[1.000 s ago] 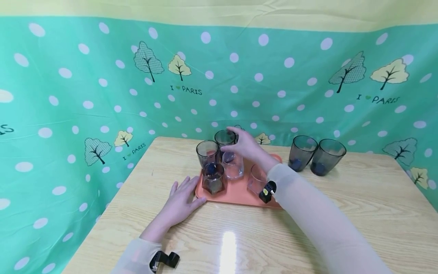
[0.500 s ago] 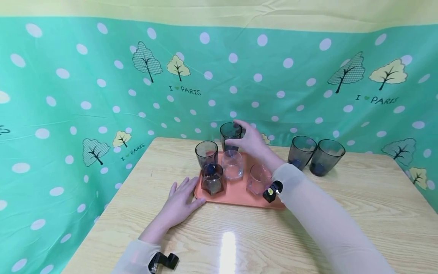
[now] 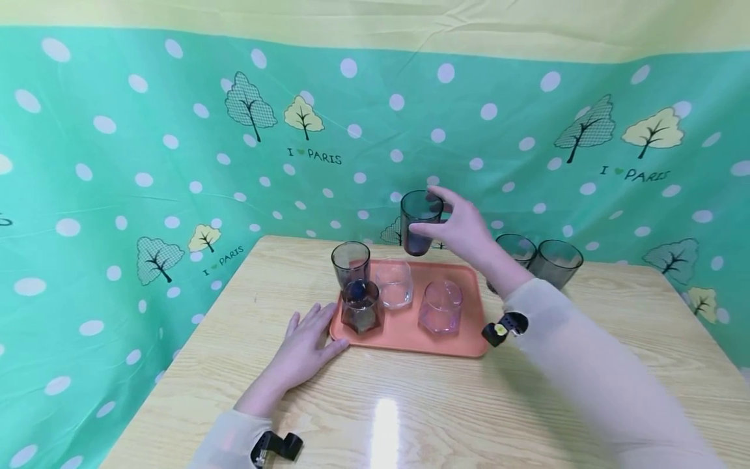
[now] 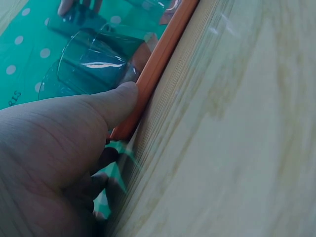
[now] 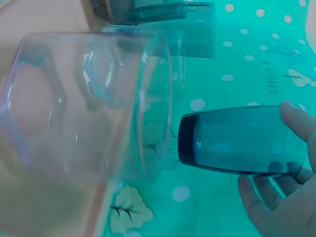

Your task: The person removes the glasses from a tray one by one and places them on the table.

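My right hand [image 3: 467,234] grips a dark smoky glass tumbler [image 3: 417,245] near its rim, thumb on one side and fingers on the other. The tumbler hangs upright above the back edge of a coral tray [image 3: 404,339]. In the right wrist view the held tumbler [image 5: 232,140] shows its thick base. My left hand [image 3: 305,352] rests at the tray's front left corner, fingers extended and thumb [image 4: 121,101] touching the rim. On the tray stand a dark tumbler [image 3: 350,260], a short dark faceted glass [image 3: 362,316], a clear glass [image 3: 395,286] and a pinkish clear glass [image 3: 441,312].
Two more dark tumblers stand on the wooden table [image 3: 615,339] right of the tray; my right forearm partly covers the nearer tumbler [image 3: 515,246], while the farther tumbler [image 3: 559,260] shows more. A green dotted cloth [image 3: 328,156] hangs close behind the table.
My right hand has lifted the dark tumbler from the tray's back left and carried it up and to the right. The left hand has stayed at the tray corner.
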A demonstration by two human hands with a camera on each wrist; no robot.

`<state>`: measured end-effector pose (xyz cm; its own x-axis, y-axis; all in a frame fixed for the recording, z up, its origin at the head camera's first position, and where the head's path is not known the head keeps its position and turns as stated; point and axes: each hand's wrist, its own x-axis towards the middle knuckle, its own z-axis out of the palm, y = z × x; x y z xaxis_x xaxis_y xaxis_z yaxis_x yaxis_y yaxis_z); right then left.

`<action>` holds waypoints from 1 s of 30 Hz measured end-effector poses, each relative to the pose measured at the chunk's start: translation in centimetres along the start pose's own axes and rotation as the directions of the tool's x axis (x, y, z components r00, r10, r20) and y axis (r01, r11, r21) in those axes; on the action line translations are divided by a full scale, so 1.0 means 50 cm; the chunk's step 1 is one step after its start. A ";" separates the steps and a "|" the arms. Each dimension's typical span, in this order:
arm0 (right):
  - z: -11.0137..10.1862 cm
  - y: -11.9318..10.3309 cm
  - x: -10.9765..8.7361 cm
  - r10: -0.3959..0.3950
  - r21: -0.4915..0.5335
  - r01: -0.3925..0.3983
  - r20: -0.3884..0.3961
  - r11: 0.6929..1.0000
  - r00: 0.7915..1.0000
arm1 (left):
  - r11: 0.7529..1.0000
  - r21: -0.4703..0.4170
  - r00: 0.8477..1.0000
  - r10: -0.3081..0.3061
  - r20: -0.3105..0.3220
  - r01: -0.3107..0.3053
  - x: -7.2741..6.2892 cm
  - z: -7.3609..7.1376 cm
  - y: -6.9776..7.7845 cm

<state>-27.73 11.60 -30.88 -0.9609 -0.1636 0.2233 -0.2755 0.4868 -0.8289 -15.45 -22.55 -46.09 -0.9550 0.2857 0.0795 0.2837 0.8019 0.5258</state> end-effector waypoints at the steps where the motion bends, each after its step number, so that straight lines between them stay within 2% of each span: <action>1: -0.011 -0.002 -0.007 -0.002 -0.012 0.002 -0.002 1.000 1.000 | 1.000 0.000 1.000 0.002 -0.001 -0.002 0.000 0.000 0.000; 11: -0.106 -0.020 -0.092 0.047 -0.124 -0.045 0.017 0.991 0.999 | 1.000 -0.005 1.000 0.019 -0.013 -0.019 0.000 0.006 -0.005; 15: -0.142 -0.018 -0.126 0.088 -0.133 -0.084 0.020 0.988 0.996 | 1.000 -0.007 1.000 0.017 -0.014 -0.017 0.000 0.006 -0.006; 23: -0.204 -0.015 -0.188 0.124 -0.159 -0.126 -0.023 0.979 0.992 | 1.000 -0.002 0.999 0.030 -0.026 -0.030 0.003 0.004 -0.009; 30: -0.248 -0.015 -0.248 0.170 -0.281 -0.178 -0.051 0.943 0.984 | 0.999 -0.006 0.999 0.033 -0.033 -0.033 0.002 0.000 -0.011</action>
<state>-15.94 23.93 -26.66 -0.9939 -0.0345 0.1046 -0.0966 0.7292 -0.6774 -15.71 -22.95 -46.36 -0.9474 0.2948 0.1244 0.3148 0.7890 0.5277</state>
